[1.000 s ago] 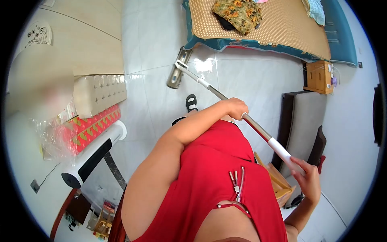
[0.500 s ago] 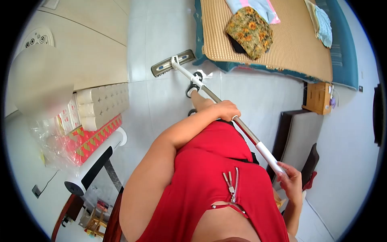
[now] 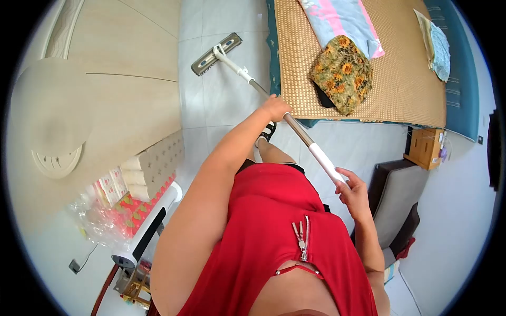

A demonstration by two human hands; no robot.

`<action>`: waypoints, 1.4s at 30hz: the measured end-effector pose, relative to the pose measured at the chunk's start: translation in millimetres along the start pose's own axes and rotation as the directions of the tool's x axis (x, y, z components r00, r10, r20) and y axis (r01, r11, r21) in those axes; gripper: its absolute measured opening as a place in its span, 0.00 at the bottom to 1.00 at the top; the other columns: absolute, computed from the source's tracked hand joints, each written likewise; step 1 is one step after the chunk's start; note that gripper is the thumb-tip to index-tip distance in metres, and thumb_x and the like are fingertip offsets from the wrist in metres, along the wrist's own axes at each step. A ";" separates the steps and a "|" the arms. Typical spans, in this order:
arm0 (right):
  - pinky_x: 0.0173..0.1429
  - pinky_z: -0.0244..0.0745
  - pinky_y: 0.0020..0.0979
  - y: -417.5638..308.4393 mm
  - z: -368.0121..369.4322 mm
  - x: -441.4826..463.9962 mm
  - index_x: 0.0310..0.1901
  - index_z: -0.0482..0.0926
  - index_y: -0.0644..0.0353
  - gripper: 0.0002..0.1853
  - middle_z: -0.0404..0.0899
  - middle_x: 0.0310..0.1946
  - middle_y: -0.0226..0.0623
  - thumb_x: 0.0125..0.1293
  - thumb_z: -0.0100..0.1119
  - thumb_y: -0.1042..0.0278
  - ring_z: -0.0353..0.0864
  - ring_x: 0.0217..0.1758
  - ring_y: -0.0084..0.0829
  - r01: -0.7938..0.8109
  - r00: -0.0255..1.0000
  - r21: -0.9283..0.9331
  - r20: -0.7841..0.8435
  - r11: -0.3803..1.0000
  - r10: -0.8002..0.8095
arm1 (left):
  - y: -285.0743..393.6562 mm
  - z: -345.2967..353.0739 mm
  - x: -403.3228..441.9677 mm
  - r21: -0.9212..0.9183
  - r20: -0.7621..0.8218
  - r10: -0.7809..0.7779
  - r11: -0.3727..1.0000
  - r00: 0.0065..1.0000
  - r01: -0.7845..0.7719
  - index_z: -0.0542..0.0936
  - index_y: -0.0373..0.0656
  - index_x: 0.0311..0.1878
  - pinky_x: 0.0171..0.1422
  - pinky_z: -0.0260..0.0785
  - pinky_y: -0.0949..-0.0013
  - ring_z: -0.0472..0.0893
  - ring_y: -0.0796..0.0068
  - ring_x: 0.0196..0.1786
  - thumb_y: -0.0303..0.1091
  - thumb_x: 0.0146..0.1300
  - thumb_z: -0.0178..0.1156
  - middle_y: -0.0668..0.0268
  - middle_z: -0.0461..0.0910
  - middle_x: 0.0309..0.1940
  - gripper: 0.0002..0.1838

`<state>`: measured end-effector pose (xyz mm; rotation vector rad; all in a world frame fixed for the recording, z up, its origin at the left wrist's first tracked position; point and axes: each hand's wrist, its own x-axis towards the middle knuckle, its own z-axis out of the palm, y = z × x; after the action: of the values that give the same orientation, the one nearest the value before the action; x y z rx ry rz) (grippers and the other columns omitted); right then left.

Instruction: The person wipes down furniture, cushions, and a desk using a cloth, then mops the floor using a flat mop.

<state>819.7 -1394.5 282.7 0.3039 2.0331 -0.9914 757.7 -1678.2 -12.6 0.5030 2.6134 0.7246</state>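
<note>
A flat mop with a long pole (image 3: pixel 299 130) runs slantwise across the view in front of my red top. My left hand (image 3: pixel 276 108) is closed around the metal part of the pole, its arm stretched forward. My right hand (image 3: pixel 352 193) grips the white upper end of the handle near my right side, thumb and fingers around it. The wide grey mop head (image 3: pixel 216 54) rests on the pale tiled floor (image 3: pixel 192 100), beside the bed's near-left corner. One of my feet in a dark sandal (image 3: pixel 268 130) shows below the pole.
The bed (image 3: pixel 400 68) with a woven mat stands at the upper right, a folded flowered cloth (image 3: pixel 342 73) on it. A small wooden cabinet (image 3: pixel 423 149) and a grey chair (image 3: pixel 400 189) are at right. Tall pale cabinets (image 3: pixel 126 58) and wrapped boxes (image 3: pixel 153 166) line the left.
The mop head has slid farther forward over the floor. Both hands have moved forward and to the left with the pole, and the left arm is straighter. The whole view has shifted.
</note>
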 end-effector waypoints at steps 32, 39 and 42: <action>0.42 0.79 0.38 -350.0 81.6 44.0 0.54 0.82 0.56 0.21 0.85 0.39 0.51 0.57 0.69 0.75 0.85 0.37 0.51 -0.081 0.923 -0.502 -0.363 0.861 -0.125 | -163.2 -211.3 130.0 -0.223 -0.122 0.461 0.850 0.879 -0.477 0.81 0.52 0.35 0.48 0.70 0.54 0.82 0.58 0.41 0.29 0.51 0.64 0.63 0.83 0.32 0.07; 0.37 0.75 0.46 -437.5 28.6 219.0 0.55 0.79 0.52 0.20 0.82 0.31 0.51 0.59 0.67 0.69 0.82 0.33 0.53 0.220 0.881 -0.663 -0.179 0.715 -0.437 | -292.2 -296.5 246.2 -0.141 -0.305 0.132 0.973 0.943 -0.182 0.81 0.53 0.40 0.59 0.66 0.54 0.78 0.61 0.51 0.26 0.52 0.65 0.67 0.82 0.39 0.12; 0.36 0.75 0.48 -485.7 10.6 297.7 0.55 0.80 0.51 0.20 0.82 0.29 0.50 0.60 0.66 0.67 0.82 0.31 0.52 0.270 0.860 -0.706 -0.129 0.655 -0.493 | -352.7 -335.3 297.1 -0.179 -0.334 -0.051 0.984 0.941 -0.011 0.80 0.51 0.42 0.57 0.69 0.57 0.78 0.61 0.53 0.27 0.51 0.67 0.68 0.80 0.44 0.14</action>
<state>385.2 -1761.9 311.4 -0.4203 2.6687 -0.3759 268.7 -1971.2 -17.4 0.3207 2.8200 1.1133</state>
